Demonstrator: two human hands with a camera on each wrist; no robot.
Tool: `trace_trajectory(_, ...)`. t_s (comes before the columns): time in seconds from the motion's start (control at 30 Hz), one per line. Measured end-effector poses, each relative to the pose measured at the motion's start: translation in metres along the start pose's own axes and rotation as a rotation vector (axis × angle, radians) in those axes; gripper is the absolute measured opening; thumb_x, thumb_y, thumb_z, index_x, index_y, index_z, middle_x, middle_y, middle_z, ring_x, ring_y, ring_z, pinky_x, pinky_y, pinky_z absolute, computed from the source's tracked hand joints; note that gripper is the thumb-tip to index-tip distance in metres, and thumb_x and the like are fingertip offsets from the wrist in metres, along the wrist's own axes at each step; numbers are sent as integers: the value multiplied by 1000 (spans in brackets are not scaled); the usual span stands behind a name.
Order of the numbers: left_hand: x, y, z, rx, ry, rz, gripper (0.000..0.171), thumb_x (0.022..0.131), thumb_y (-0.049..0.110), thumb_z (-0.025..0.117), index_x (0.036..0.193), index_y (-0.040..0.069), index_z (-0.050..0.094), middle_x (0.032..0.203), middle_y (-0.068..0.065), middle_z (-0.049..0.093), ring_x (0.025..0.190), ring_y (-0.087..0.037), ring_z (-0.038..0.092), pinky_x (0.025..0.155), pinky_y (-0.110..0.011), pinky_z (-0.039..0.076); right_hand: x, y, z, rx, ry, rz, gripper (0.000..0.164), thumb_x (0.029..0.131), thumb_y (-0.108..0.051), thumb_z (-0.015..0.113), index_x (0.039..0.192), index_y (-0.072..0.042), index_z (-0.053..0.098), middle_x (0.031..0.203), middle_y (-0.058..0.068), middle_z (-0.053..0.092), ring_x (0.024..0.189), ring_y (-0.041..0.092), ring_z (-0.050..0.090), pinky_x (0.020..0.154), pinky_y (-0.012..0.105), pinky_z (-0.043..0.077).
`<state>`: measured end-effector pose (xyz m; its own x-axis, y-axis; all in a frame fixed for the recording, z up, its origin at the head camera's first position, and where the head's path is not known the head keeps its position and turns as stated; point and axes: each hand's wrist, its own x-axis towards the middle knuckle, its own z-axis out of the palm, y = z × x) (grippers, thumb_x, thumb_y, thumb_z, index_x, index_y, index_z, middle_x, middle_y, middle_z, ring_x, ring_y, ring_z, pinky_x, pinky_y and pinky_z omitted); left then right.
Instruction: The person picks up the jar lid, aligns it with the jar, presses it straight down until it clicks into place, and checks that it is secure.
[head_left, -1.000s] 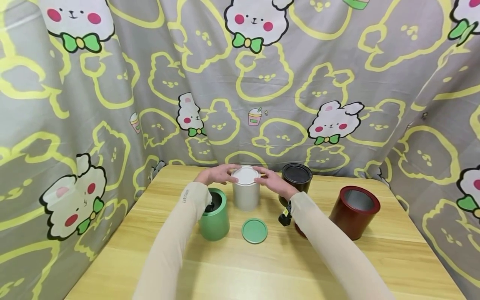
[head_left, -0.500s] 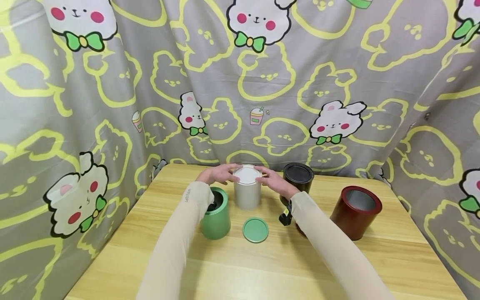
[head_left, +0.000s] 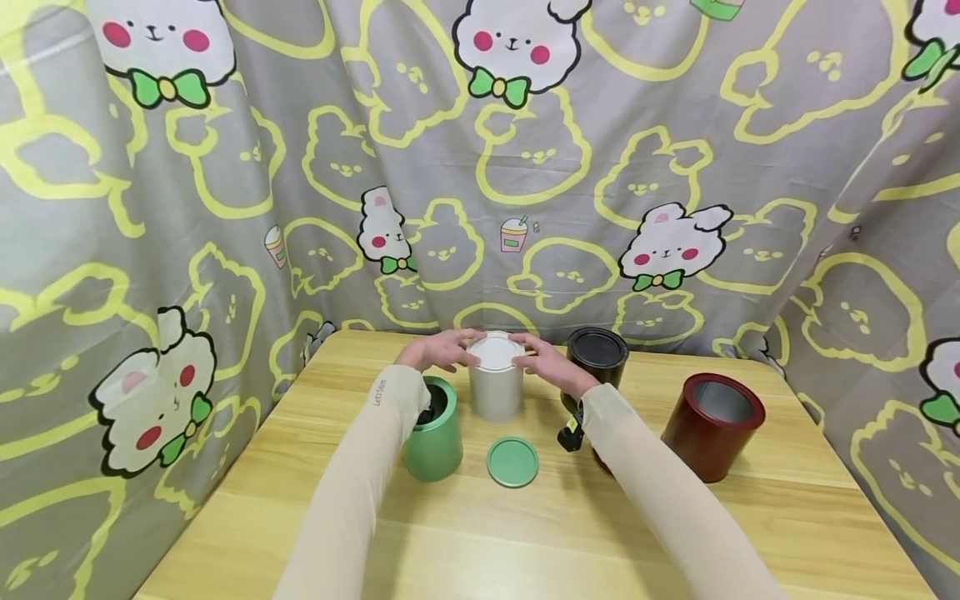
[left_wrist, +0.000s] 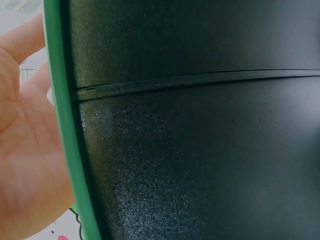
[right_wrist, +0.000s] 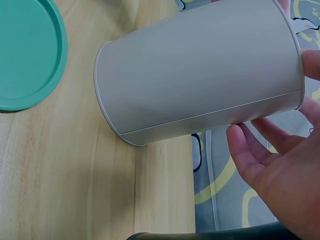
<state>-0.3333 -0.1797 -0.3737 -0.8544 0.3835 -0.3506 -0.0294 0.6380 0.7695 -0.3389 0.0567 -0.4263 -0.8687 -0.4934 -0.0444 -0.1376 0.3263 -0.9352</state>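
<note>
A white can point(head_left: 497, 396) with a white lid point(head_left: 497, 352) stands at the back middle of the table. My left hand point(head_left: 442, 350) holds its top rim from the left, while my right hand point(head_left: 551, 363) holds it from the right, fingers bent round the edge. In the right wrist view, fingertips of the right hand point(right_wrist: 277, 167) lie along the upper end of the can point(right_wrist: 200, 75). A lidless green can point(head_left: 433, 454) stands under my left wrist; its dark inside point(left_wrist: 200, 150) fills most of the left wrist view. A green lid point(head_left: 513, 462) lies before the white can.
Behind my right wrist stands a black can point(head_left: 597, 350) with a black lid. A lidless dark red can point(head_left: 705, 442) is at the right of the wooden table point(head_left: 480, 542), and a red edge point(head_left: 602, 462) peeks from under my right forearm. A patterned curtain point(head_left: 540, 150) hangs behind.
The head view has shifted slightly. Both hands stay at the rim of the white can, and nothing else has visibly moved.
</note>
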Motion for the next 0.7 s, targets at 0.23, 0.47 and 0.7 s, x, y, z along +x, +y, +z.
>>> trace_trajectory(0.23, 0, -1, 3, -19, 23, -9, 61, 90, 17, 64, 145, 20, 38, 138, -18, 40, 118, -30, 48, 91, -43, 46, 1, -1, 1, 1, 1, -6, 52, 96, -17, 54, 145, -12, 36, 127, 17, 42, 114, 30, 47, 95, 46, 40)
trace_trajectory(0.47, -1, -1, 5, -26, 34, -2, 61, 90, 15, 65, 145, 18, 38, 135, -19, 42, 114, -30, 52, 91, -45, 46, 2, 0, 3, 21, 10, -5, 53, 96, -16, 53, 145, -10, 35, 128, 19, 41, 117, 32, 45, 99, 53, 36)
trace_trajectory(0.7, -2, 3, 4, 14, 71, 46, 58, 88, 11, 67, 142, 9, 43, 126, -20, 53, 103, -28, 57, 88, -43, 48, 1, 1, 2, 37, -1, -4, 55, 96, -16, 53, 147, -12, 32, 133, 20, 38, 119, 32, 46, 100, 52, 36)
